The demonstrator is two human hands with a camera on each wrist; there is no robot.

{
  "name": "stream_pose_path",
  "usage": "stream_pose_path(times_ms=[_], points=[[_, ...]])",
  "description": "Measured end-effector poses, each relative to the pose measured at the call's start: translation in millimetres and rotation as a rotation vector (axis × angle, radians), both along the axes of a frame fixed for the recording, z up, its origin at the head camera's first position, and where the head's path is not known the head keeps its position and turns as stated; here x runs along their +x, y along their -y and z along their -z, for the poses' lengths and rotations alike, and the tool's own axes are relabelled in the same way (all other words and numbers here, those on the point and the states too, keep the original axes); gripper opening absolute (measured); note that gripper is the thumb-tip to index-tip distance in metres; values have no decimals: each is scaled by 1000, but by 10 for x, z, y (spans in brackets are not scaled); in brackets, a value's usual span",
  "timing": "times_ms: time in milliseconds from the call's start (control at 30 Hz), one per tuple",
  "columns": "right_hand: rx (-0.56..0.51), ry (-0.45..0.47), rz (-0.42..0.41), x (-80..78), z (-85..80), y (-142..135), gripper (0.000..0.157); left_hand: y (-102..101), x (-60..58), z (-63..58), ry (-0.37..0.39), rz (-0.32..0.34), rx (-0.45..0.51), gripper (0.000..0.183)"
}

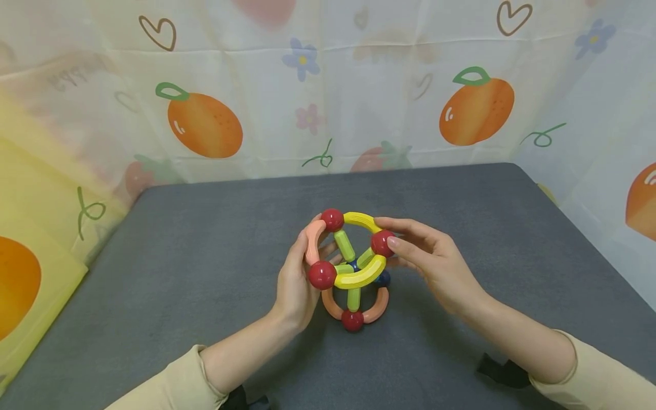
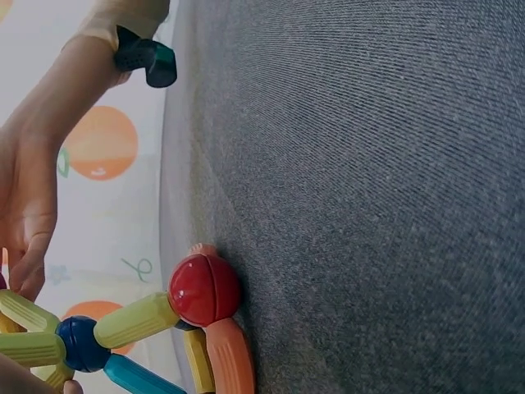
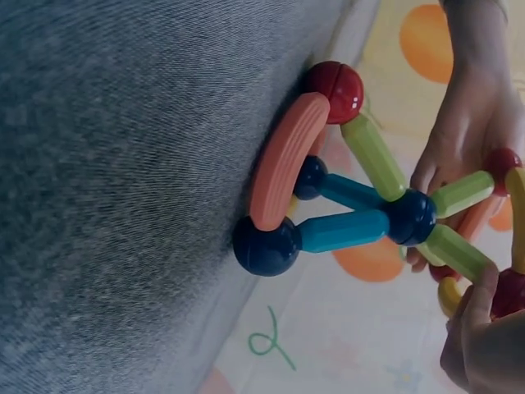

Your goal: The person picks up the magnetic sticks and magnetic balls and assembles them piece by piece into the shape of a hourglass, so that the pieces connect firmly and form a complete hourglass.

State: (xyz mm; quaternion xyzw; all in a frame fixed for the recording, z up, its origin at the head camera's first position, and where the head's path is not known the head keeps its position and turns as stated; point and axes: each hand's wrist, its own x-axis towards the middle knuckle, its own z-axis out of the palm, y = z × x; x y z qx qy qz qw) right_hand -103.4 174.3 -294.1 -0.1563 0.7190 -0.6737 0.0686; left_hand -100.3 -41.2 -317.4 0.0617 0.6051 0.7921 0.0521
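Note:
A model of magnetic sticks and balls stands on the table, with an upper ring and a lower ring. Red balls (image 1: 323,275), yellow curved sticks (image 1: 361,279) and a salmon curved stick (image 1: 313,242) make up the upper ring. Straight green sticks (image 3: 373,156) and blue sticks (image 3: 344,231) meet at a dark blue ball (image 3: 412,217) in the middle. My left hand (image 1: 297,287) holds the upper ring's left side, its fingers partly hidden behind. On the right, my right hand (image 1: 443,265) pinches a red ball (image 1: 381,243) between thumb and fingers.
The dark grey table (image 1: 215,245) reaches back to a fruit-print cloth (image 1: 359,102) hanging behind and at the sides. A red ball (image 2: 205,289) and salmon curved sticks (image 3: 289,164) of the lower ring sit at the tabletop.

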Motion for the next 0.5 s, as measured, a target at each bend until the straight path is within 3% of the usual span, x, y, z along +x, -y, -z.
stream_pose_path(times_ms=[500], points=[[-70, -10, -42, 18, 52, -79, 38, 17, 19, 2, -81, 41, -43, 56]])
